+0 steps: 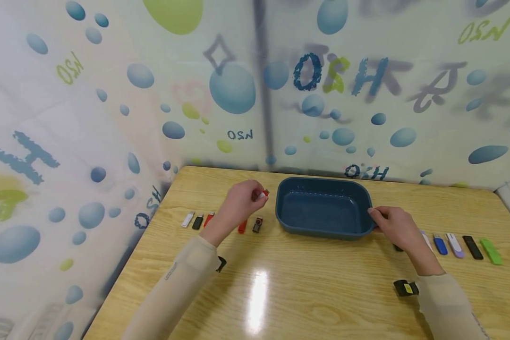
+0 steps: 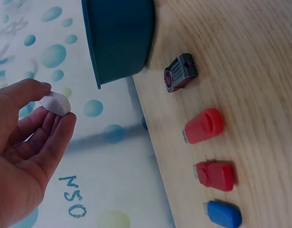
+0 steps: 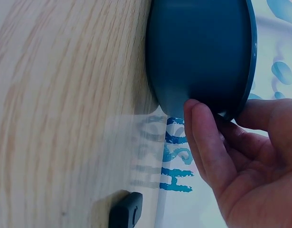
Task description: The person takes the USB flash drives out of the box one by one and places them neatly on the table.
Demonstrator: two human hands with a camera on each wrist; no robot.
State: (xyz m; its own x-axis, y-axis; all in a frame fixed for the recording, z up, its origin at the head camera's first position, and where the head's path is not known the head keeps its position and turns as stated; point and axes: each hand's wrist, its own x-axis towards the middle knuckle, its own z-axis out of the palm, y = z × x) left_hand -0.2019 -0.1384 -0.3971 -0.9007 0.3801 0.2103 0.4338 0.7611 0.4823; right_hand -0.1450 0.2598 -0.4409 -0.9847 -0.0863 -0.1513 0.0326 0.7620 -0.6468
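Note:
Between thumb and fingertips, my left hand (image 1: pixel 243 200) pinches a white and red USB stick (image 1: pixel 263 194), raised just left of the bin. The left wrist view shows its white end (image 2: pixel 55 103). My right hand (image 1: pixel 395 226) grips the right end of a dark blue rectangular bin (image 1: pixel 323 212), thumb at the rim and fingers against the outer wall. No object shows inside the bin. Beneath the left hand lie a swivel USB stick (image 1: pixel 258 225) and a red USB stick (image 1: pixel 242 227). A black USB stick (image 3: pixel 127 211) lies near the right hand.
Left of the bin, the row continues with white (image 1: pixel 188 219), black (image 1: pixel 198 222) and blue USB sticks (image 2: pixel 224 214). On the right lie blue (image 1: pixel 440 244), white and purple (image 1: pixel 454 245), black (image 1: pixel 473 247) and green USB sticks (image 1: pixel 491 251). A patterned curtain (image 1: pixel 238 156) borders the wooden table (image 1: pixel 314 293).

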